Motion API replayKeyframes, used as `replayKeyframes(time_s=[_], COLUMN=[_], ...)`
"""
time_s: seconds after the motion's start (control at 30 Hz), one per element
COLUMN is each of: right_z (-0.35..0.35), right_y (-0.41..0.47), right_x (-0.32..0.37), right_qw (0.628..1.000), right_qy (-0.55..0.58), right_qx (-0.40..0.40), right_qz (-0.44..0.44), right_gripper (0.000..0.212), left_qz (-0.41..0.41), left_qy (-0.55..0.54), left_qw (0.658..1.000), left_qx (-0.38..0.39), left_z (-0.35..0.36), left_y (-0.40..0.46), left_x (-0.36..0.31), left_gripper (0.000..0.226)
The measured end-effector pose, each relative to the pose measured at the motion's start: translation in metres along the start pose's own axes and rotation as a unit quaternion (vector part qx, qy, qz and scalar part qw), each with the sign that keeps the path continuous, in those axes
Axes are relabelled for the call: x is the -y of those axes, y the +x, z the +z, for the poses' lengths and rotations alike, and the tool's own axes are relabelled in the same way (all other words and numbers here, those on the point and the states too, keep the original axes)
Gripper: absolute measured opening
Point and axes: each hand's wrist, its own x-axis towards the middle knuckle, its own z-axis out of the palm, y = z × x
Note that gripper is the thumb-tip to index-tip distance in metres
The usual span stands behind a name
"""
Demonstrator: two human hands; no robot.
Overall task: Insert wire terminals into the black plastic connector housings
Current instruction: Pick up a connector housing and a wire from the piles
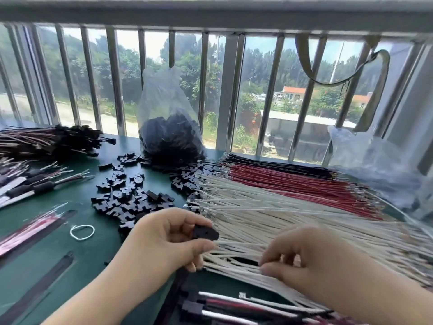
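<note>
My left hand (164,238) pinches a black plastic connector housing (205,232) between thumb and fingers, just left of the white wires. My right hand (304,259) lies on the spread of white wires (293,221), its fingers curled and pinching one white wire whose end points toward the housing. Red wires (304,186) and black wires (281,165) lie in rows behind the white ones, metal terminals facing left. Loose black housings (131,198) are scattered on the green table ahead of my left hand.
A clear plastic bag of black housings (171,134) stands at the window bars. Finished wire bundles (46,141) lie far left, more assembled pieces (234,308) near the front edge. A white rubber band (82,232) lies on the green table (93,254). Crumpled plastic (379,165) sits at right.
</note>
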Motion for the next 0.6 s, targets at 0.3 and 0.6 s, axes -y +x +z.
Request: replayKeyframes(time_s=[0.3, 0.6], right_z=[0.009, 0.012], right_y=[-0.004, -0.005], right_x=[0.013, 0.010], right_qw=[0.988, 0.980], right_qy=[-0.144, 0.121], right_qx=[0.039, -0.155], right_qz=[-0.037, -0.027], right_gripper=[0.020, 0.015], left_qz=[-0.006, -0.008], left_qy=[-0.062, -0.049], left_qw=[0.998, 0.996], left_qx=[0.002, 0.077], left_z=[-0.004, 0.001], left_y=[-0.002, -0.006], left_x=[0.001, 0.000], left_gripper=[0.026, 0.023])
